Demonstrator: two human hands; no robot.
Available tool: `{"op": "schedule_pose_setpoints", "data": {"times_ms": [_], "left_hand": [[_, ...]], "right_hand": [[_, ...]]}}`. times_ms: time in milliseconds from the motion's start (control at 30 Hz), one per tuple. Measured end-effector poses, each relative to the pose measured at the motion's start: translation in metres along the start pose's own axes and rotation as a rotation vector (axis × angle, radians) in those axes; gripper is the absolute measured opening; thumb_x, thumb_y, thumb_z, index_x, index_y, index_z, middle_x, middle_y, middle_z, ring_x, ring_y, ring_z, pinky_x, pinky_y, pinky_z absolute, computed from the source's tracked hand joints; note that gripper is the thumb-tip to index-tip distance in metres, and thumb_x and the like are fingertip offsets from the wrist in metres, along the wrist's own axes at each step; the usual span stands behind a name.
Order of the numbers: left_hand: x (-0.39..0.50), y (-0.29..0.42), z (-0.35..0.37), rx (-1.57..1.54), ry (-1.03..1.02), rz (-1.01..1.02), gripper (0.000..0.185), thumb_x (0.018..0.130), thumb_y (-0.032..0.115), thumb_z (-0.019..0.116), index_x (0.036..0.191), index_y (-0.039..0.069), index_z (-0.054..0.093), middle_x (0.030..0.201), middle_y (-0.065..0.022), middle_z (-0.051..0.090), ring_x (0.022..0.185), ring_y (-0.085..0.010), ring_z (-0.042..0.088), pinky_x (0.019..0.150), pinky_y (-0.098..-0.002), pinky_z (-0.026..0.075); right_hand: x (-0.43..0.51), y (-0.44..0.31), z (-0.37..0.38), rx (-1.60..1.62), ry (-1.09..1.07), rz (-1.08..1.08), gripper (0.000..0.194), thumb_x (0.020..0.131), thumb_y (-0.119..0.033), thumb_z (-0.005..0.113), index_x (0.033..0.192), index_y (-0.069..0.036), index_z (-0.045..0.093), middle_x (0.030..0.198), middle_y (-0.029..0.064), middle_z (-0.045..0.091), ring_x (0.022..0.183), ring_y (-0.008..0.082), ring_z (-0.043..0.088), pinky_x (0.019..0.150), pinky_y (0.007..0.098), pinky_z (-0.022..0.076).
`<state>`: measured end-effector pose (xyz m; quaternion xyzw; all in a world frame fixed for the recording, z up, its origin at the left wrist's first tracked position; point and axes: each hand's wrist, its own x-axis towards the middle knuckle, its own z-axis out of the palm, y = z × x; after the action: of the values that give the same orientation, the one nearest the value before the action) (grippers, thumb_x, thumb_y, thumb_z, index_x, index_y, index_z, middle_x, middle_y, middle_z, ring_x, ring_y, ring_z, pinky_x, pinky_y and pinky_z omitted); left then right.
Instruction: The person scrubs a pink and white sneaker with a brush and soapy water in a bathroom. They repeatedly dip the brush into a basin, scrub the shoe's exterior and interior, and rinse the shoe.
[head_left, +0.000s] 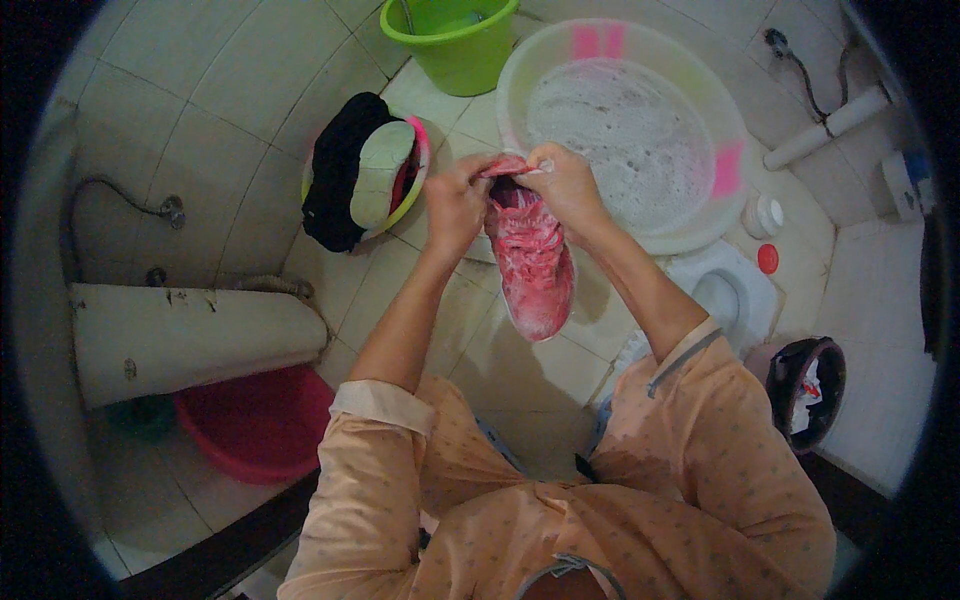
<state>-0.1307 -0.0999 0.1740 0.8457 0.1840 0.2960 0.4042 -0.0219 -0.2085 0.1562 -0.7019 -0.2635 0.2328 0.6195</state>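
A wet red lace-up shoe (534, 259), streaked with white suds, hangs between my two hands with its toe towards me. My left hand (459, 196) grips the collar at the heel end on the left. On the right side of the same collar, my right hand (564, 186) pinches the edge, with some suds at the fingers. The shoe's dark opening faces up between them. Just beyond my right hand stands a large whitish tub (510, 97) with pink patches, holding foamy water (619, 142).
A yellow-rimmed basin (397, 217) holds a black cloth item (337, 180) and a shoe showing its pale sole (384, 176). Around me are a green bucket (457, 56), a squat toilet (761, 300), a bin (829, 390), a red basin (255, 427), a white jar (763, 216) and a red lid (767, 259).
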Motion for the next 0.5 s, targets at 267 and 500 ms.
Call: {"op": "schedule_pose_setpoints", "data": {"times_ms": [267,500], "left_hand": [[0.013,-0.002,-0.002,-0.388,-0.089,-0.307,0.013,0.078,0.001,0.054,0.085,-0.001,0.066,0.081,-0.0069,0.065,0.074,-0.0119,0.058,0.068,-0.0246,0.047],[0.008,0.003,0.013,-0.167,0.025,-0.176,0.030,0.083,0.021,0.060,0.067,-0.004,0.057,0.054,-0.0045,0.051,0.051,-0.0094,0.043,0.047,-0.0286,0.037]], "right_hand": [[-0.007,-0.023,-0.008,0.228,-0.119,0.085,0.007,0.075,-0.003,0.066,0.075,-0.002,0.060,0.072,0.0013,0.062,0.067,0.0064,0.054,0.062,0.0225,0.0452],[-0.007,-0.015,-0.008,0.091,-0.065,0.023,0.019,0.082,-0.014,0.062,0.069,0.000,0.060,0.067,0.0001,0.058,0.063,0.0066,0.050,0.058,0.0242,0.0427]]}}
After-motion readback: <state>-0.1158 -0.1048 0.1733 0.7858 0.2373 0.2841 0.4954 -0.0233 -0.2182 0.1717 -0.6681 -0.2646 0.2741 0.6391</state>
